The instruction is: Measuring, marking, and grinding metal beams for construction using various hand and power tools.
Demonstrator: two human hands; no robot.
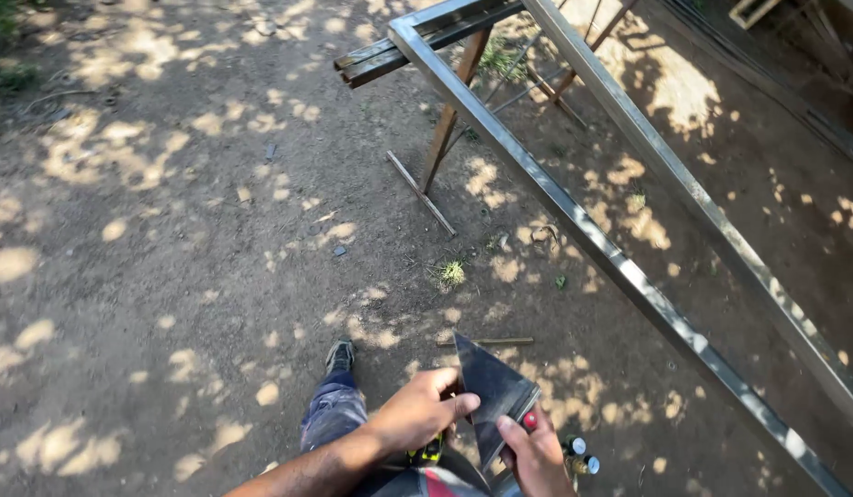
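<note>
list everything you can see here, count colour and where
triangular metal plate: 1, dark grey, held between both hands, bottom centre
metal frame: 1, grey steel, long rails running top centre to bottom right
trestle: 1, rusty brown, under the frame's far end
thin rod: 1, brownish, on the dirt just beyond the plate
grass tuft: 1, green, mid ground
dirt ground: brown, sun-dappled
shoe: 1, dark, own foot
left hand: grips plate's left edge
right hand: holds plate's lower edge

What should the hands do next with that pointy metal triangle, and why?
Probably carry the dark triangular metal plate over to the long grey steel frame on the right. Both the left hand and the right hand grip the plate in the air, apart from the frame, which lies on a rusty trestle.
</note>
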